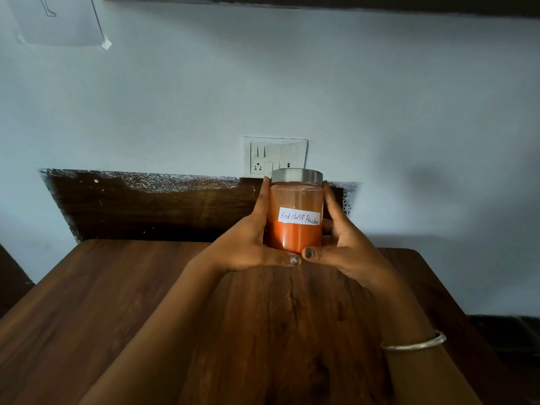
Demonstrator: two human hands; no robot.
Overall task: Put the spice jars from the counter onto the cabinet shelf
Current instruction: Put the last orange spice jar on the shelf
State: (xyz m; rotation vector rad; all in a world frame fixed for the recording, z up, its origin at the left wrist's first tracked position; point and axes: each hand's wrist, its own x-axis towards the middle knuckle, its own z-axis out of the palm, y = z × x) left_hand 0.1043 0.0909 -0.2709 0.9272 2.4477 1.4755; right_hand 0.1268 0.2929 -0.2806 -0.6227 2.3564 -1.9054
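Observation:
A clear glass spice jar [295,232] with a silver lid holds orange-red powder and bears a white label reading "Red chilli Powder". It is upright, above the far part of the wooden counter [117,317]. My left hand [248,244] grips its left side and my right hand [347,247] grips its right side, both thumbs meeting under the jar's front bottom edge. Whether the jar rests on the counter or is lifted I cannot tell. No cabinet shelf is in view.
A white wall rises behind the counter, with a dark wooden backboard [152,209] along its foot. A white switch and socket plate [274,156] sits on the wall just behind the jar. A dark band [321,1] runs along the top. A bangle [415,343] circles my right wrist.

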